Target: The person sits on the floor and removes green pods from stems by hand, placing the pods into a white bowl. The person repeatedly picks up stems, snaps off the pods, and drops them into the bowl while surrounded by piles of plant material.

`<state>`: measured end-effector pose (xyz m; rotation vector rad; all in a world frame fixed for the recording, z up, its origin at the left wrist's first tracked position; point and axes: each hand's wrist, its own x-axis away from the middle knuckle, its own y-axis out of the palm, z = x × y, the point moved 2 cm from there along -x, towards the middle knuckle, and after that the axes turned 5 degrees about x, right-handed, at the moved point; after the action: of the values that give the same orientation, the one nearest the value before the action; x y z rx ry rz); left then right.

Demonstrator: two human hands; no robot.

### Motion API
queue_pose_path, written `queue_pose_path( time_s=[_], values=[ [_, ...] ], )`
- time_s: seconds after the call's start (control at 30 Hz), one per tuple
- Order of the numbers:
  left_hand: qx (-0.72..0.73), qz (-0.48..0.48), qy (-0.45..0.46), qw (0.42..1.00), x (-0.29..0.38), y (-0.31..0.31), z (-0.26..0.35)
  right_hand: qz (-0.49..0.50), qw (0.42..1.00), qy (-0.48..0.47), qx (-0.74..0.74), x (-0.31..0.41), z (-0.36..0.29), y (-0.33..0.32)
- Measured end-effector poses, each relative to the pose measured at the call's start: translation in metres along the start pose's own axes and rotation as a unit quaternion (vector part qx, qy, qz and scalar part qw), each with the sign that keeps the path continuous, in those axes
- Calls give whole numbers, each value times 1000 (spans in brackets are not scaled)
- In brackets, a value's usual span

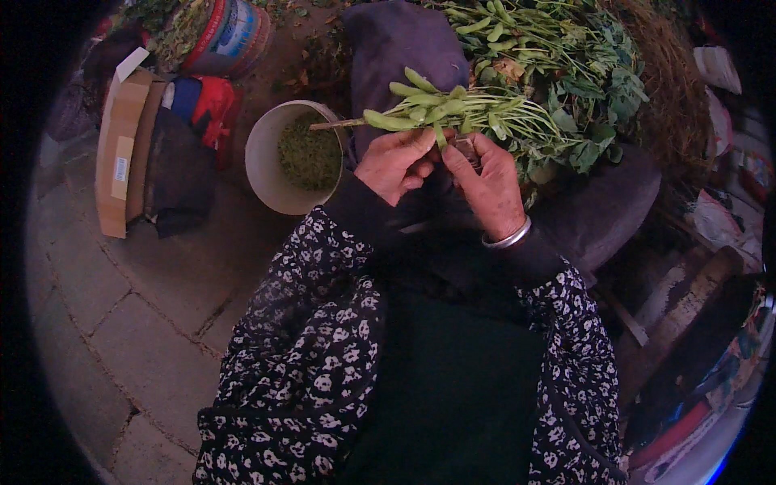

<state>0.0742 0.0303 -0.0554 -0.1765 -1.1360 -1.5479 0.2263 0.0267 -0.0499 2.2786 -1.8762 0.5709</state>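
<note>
A cut soybean stalk with green pods and long thin leaf stems lies crosswise over my lap. My left hand grips it from below, near the pods. Thumb and fingers of my right hand pinch one green pod hanging down between the two hands. A silver bangle circles my right wrist. Left of my knee stands a white plastic bucket, its lower part filled with small green pieces, too fine to tell apart.
Beyond my right leg lies a heap of soybean plants with leaves and pods, beside brown dry stalks. A cardboard box stands on the paving at left, below a printed tub holding plant matter. Wooden pieces lie at right.
</note>
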Motion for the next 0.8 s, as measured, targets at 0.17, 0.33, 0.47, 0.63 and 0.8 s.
queue_pose_path(
  time_s=[0.17, 0.33, 0.47, 0.63, 0.8],
  values=[
    [-27, 66, 45, 996, -2, 6, -3, 22, 997, -65, 36, 3, -7, 0],
    [-61, 95, 84, 990, -2, 6, -7, 53, 982, -145, 112, 15, -8, 2],
    [-99, 128, 112, 980, -7, 5, -12, 24, 993, -85, 78, 17, -3, 2],
    [-177, 145, 137, 964, -4, 9, -11, -36, 999, -6, -5, 12, -4, -3],
    [-27, -8, 38, 999, -5, -4, 0, -138, 970, 142, -142, 5, -6, -9]
  ],
)
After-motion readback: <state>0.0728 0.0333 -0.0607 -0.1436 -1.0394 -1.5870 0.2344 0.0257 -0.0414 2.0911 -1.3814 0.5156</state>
